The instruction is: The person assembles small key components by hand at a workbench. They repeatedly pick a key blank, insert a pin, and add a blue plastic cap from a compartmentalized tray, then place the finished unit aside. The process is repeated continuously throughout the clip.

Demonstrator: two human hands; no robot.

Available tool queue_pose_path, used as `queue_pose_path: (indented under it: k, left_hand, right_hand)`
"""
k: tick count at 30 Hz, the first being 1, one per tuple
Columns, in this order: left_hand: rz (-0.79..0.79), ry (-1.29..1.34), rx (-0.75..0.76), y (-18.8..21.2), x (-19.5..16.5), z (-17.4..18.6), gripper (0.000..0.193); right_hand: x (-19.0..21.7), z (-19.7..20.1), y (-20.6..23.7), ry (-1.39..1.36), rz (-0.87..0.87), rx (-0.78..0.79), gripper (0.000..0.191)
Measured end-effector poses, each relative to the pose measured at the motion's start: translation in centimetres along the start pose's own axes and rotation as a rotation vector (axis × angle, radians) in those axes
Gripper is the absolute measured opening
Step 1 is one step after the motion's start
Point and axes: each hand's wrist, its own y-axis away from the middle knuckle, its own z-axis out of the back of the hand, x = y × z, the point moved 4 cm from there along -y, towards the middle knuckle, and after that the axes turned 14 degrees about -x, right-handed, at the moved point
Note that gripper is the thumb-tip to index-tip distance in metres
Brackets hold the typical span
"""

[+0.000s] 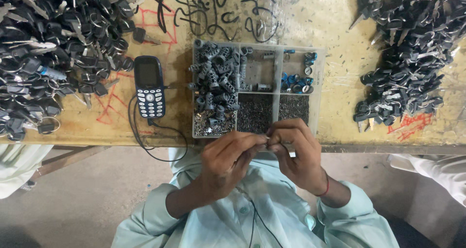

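Observation:
My left hand [227, 156] and my right hand [297, 152] meet fingertip to fingertip just in front of the table edge, pinching a tiny metal part [267, 138] between them; its shape is too small to tell. A red thread circles the right wrist. Right behind the hands stands a clear compartment box [316, 90]. Its left section holds several grey ribbed metal cylinders [217, 80], its front sections hold tiny dark pins [256, 113], and a back right section holds blue rings [295, 83].
A dark blue keypad phone [149, 86] with a black cable [141, 140] lies left of the box. Large heaps of black-headed keys lie at the far left [53, 49] and far right [407, 58]. The yellow tabletop [335, 39] bears red and black scribbles.

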Motion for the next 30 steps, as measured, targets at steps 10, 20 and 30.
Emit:
queue_pose_path:
  k: [10,20,30]
  left_hand:
    - [0.153,0.104,0.062,-0.5,0.4,0.1,0.015]
    - [0.399,0.132,0.158,0.1,3.5,-1.0,0.01]
    - [0.263,0.091,0.014,1.0,3.1,-1.7,0.01]
  right_hand:
    - [-0.5,0.1,-1.2,-0.527,-0.662,0.187,0.027]
    - [-3.1,3.3,-2.7,0.676,-0.072,0.331,0.015]
    - [-0.7,0.9,-1.6,-0.362,-0.509,0.031,0.007]
